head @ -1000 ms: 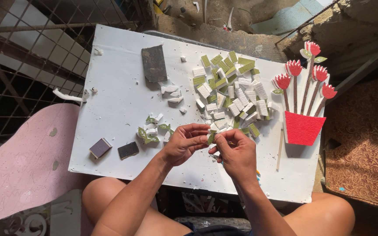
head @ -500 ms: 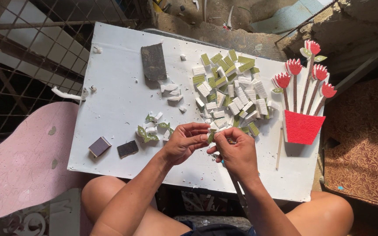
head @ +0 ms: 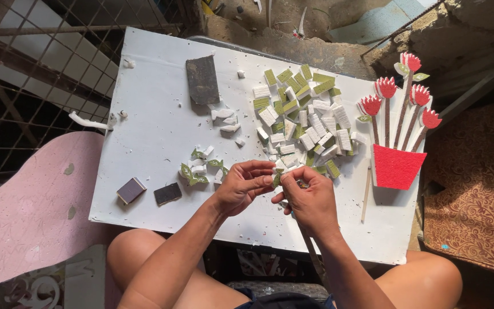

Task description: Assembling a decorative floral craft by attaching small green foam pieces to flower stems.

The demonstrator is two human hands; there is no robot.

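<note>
Got my left hand (head: 241, 186) and right hand (head: 310, 197) together over the white bench (head: 155, 131), both grips pinching one small green-and-white foam piece (head: 276, 179). The pile of cut foam blocks (head: 304, 117) sits just behind my fingers.

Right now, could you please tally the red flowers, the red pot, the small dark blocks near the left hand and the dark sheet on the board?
Red flowers: 5
Red pot: 1
Small dark blocks: 2
Dark sheet: 1
Total: 9
</note>
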